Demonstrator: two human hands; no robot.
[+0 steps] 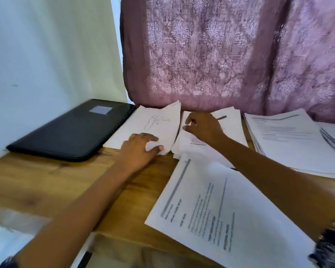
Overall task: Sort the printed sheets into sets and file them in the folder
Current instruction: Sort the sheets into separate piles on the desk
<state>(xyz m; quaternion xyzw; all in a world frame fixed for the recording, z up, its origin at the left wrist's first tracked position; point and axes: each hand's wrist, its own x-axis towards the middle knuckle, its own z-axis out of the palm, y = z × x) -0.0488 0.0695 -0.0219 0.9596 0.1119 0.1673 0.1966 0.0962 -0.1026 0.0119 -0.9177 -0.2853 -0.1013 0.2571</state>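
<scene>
A closed black folder (72,130) lies at the back left of the wooden table (46,182). Right of it sits a pile of sheets with a faint line drawing on top (153,122). My left hand (141,147) rests on that pile's near corner, thumb and fingers pinching the paper edge. A second pile of printed sheets (230,130) lies beside it, and my right hand (203,126) is on its top left part, fingers curled at the edge. A thick stack (286,138) lies at the right and a large printed sheet (220,213) lies nearest me.
A purple patterned curtain (230,55) hangs down to the table's back edge, touching the piles. A white wall (46,55) closes off the left side behind the folder. Bare wood shows at the front left of the table.
</scene>
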